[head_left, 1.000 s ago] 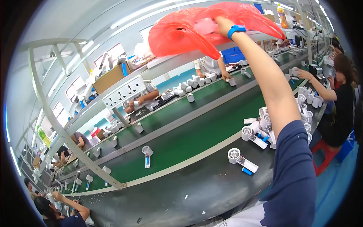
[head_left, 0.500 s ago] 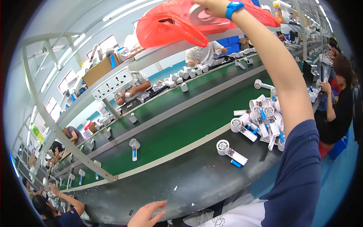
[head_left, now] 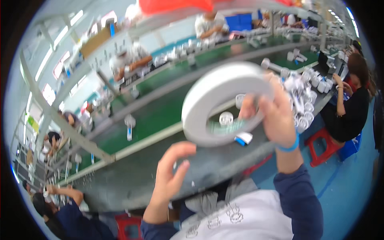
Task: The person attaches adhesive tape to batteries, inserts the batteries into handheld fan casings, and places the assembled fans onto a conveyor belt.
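1. The right hand [head_left: 280, 116] grasps a thick, smooth, white ring-shaped roll [head_left: 230, 74] by its right side, fingers reaching into the hole and thumb close by; a blue wristband [head_left: 289, 147] circles that wrist.
2. The roll is tilted in mid-air above the dark grey, curved-edged desk [head_left: 136, 180], blurred, in front of the person's chest.
3. The left hand [head_left: 170, 170] is released, thumb and fingers parted, just beside the roll's lower left rim; whether the fingertips touch it, I cannot tell.
4. Through the roll's hole shows a round, white, spoked plastic fan head [head_left: 226, 119].
5. Right of the right hand lies a heap of white plastic fan parts [head_left: 298, 94].
6. Beyond the desk runs a long green conveyor belt [head_left: 156, 120].
7. At the upper edge hangs a translucent red plastic bag [head_left: 176, 5].
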`<state>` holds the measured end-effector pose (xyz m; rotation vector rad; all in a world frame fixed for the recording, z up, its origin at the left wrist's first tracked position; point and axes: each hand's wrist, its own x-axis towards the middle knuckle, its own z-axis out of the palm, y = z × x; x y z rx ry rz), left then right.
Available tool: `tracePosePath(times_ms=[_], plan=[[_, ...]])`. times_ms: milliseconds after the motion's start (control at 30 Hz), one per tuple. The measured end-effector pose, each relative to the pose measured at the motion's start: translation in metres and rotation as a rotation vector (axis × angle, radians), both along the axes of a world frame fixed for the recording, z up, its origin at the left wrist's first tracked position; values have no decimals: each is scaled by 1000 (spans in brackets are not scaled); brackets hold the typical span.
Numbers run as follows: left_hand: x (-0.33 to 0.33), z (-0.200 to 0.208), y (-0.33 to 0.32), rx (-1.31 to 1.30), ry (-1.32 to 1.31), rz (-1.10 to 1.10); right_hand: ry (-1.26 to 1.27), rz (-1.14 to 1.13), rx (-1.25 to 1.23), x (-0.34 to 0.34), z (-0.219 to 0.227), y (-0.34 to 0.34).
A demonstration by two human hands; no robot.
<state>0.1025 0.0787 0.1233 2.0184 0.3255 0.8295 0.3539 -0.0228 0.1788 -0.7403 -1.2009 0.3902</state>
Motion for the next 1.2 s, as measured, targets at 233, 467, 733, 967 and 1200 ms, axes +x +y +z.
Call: tracePosePath(times_ms=[233,467,733,967,1200], plan=[[-5,-23,-35,-814,-254,-254,467,222,-208,-70,-114,-10],[-67,-90,-59,-706,-508,-40,54,321,-292,-106,-122,1],[-119,-112,-66,-829,-495,196,-128,511,-260,-135,-152,17],[-108,-51,-65,70,-210,667,-369,306,-86,-134,-151,19],[-115,-47,-49,85,-134,514,-419,123,-102,-135,-146,9]])
